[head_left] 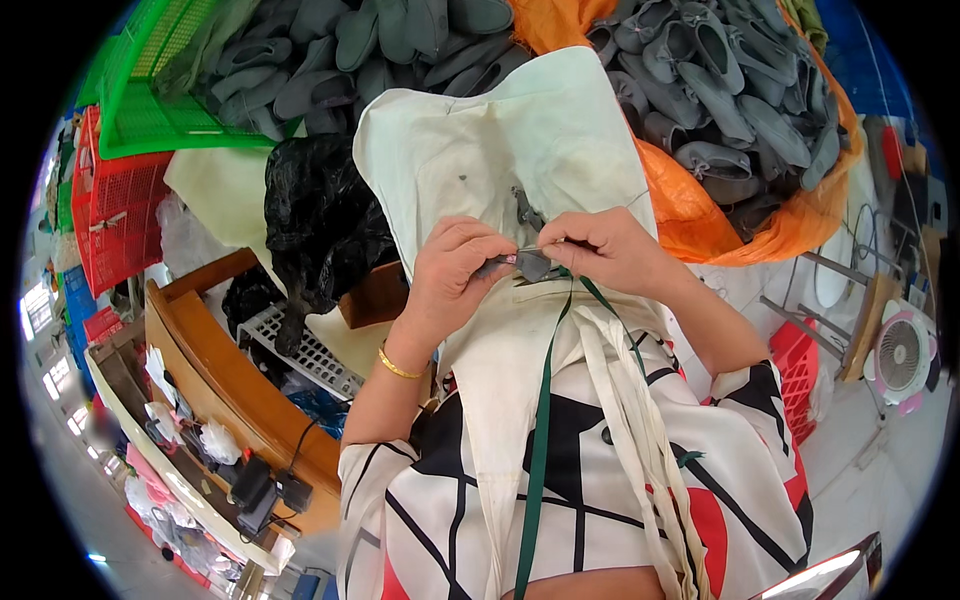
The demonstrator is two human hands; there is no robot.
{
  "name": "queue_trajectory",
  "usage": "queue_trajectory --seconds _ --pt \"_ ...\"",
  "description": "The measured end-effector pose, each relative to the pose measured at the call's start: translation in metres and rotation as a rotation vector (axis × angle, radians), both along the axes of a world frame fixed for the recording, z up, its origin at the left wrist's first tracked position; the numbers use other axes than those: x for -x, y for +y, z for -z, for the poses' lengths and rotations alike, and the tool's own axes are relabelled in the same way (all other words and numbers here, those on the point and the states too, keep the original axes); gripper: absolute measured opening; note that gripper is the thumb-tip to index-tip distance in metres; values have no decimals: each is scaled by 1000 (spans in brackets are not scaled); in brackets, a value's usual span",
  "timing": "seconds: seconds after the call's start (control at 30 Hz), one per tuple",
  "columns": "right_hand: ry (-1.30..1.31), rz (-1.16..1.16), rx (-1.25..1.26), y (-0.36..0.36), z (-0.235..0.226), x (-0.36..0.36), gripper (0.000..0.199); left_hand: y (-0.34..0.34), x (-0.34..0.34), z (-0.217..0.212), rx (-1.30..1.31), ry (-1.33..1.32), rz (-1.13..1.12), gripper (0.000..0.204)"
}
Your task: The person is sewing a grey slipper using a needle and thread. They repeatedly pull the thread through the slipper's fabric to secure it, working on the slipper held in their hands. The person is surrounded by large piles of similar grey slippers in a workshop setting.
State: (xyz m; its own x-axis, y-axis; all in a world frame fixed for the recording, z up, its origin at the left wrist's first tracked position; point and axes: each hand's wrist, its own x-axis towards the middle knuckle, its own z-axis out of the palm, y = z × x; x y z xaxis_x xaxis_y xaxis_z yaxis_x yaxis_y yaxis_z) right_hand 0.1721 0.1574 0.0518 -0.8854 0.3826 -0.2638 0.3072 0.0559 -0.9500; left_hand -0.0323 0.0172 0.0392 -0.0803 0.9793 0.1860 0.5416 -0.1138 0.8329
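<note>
Over the cream cloth apron (500, 140) on my lap, my two hands meet. Between thumb and fingers of my left hand (460, 265) is a small grey fabric piece (533, 265), with a small pinkish spot near my fingertips. My right hand (600, 250) is closed in a pinch at the piece's right end. A thin thread-like line runs by its fingers, but whether it is thread or a needle I cannot tell. Just beyond my fingertips, more small grey scraps (527, 208) lie on the apron. A green ribbon (543, 420) hangs down below my hands.
Grey shoes (375, 40) are heaped ahead, beside a green plastic basket (180, 90). An orange sack (690, 210) full of grey shoes stands ahead right. Left are a black plastic bag (320, 210), a red crate (115, 205) and a wooden drawer unit (230, 370). A fan (900, 355) stands right.
</note>
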Motion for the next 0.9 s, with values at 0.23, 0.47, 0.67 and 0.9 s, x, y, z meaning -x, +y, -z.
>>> queue_trajectory --seconds 0.23,0.47,0.67,0.9 --pt "-4 -120 -100 0 -3 3 15 -3 0 -1 -87 6 25 27" --pt "23 -174 -71 3 -2 5 18 -6 2 -1 -90 -15 30 24" --pt "20 -198 -8 4 1 6 19 -9 2 -1 -71 -49 28 24" --pt "120 -168 192 -8 26 3 14 -15 -1 11 -49 -222 40 29"
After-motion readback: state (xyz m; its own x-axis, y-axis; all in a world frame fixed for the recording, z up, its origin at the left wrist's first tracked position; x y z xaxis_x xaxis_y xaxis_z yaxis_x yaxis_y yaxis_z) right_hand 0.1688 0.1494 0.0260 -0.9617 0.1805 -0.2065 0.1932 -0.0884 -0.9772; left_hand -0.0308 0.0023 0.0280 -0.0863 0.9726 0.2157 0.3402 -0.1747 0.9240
